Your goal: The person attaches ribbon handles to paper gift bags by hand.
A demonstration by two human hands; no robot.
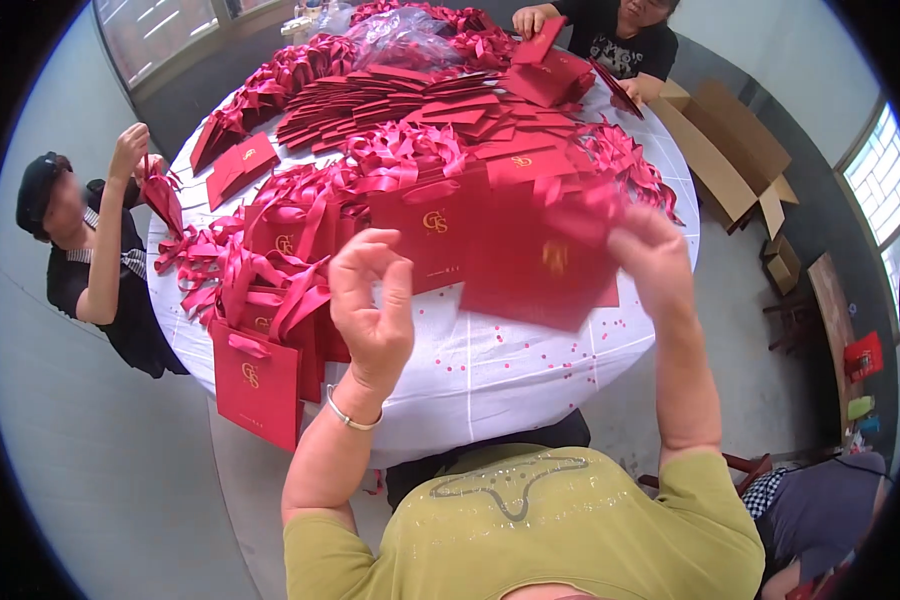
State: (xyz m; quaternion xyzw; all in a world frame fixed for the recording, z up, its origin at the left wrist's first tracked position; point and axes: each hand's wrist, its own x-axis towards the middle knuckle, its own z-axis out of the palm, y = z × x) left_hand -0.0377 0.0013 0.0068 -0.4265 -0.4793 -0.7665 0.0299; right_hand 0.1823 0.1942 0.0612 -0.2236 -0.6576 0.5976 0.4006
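Observation:
A red paper gift bag (540, 268) with a gold print and a pink ribbon handle hangs tilted and motion-blurred over the near part of the table. My right hand (655, 262), also blurred, has closed fingers at the ribbon by its upper right corner. My left hand (372, 305) is raised to the left of that bag, fingers loosely curled and thumb apart, with nothing visible in it. Behind and between my hands stands another red gift bag (445, 225). Several finished-looking bags with ribbons, one red bag (257, 385) foremost, stand at the table's left front edge.
The round table (440, 400) has a white cloth scattered with small red dots. Flat red bags (370, 110) lie in rows farther back, near clear plastic (400, 35). One co-worker (100, 260) sits left, another (625, 50) far right. An opened cardboard box (720, 150) stands right.

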